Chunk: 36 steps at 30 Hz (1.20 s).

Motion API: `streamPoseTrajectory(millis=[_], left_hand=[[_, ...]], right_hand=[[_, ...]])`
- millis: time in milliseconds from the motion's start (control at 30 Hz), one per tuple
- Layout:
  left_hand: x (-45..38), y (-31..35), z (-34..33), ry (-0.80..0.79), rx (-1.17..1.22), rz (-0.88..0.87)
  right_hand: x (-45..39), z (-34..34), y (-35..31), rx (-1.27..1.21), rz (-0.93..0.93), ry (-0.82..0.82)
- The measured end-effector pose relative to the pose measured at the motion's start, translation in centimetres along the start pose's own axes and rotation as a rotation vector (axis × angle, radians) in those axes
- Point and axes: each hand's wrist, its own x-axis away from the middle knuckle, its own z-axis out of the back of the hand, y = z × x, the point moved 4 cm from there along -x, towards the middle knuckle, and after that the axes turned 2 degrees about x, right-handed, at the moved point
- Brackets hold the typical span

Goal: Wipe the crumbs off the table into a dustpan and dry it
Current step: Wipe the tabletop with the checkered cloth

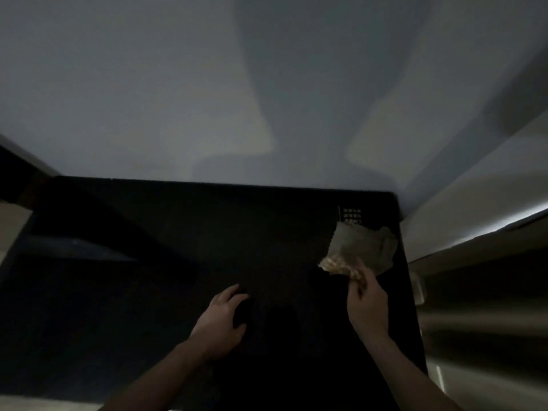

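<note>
Cloth (363, 247) lies on the dark tabletop (207, 232) at 12 o'clock from the right hand (366, 304), which pinches its near edge; left hand (225, 318) farther, resting released.

open dark table (178, 232) at left and centre; cloth (364, 247) crowding its far right corner

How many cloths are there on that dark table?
2, as far as the dim light shows: a grey cloth lying by the table's far right corner, and a lighter textured cloth pinched in the right hand. Others could hide in the dark.
</note>
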Motion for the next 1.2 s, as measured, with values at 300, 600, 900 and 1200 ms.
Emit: streamPoseTrajectory(millis=[300,600,900,1200], left_hand=[[7.7,-15.8,0.8,-0.016,-0.056,0.003],[16.5,-29.8,4.1,0.071,-0.093,0.095],[22.6,-36.5,4.5,0.149,0.013,0.223],[23.1,-45.9,9.3,0.275,0.032,0.349]], right_hand=[[15.7,-8.7,8.9,0.315,-0.206,-0.168],[27.7,-24.7,-1.9,0.407,0.120,-0.204],[30.5,-28.6,-6.2,0.409,0.160,-0.278],[31.5,-32.0,-8.7,0.606,0.042,-0.365]])
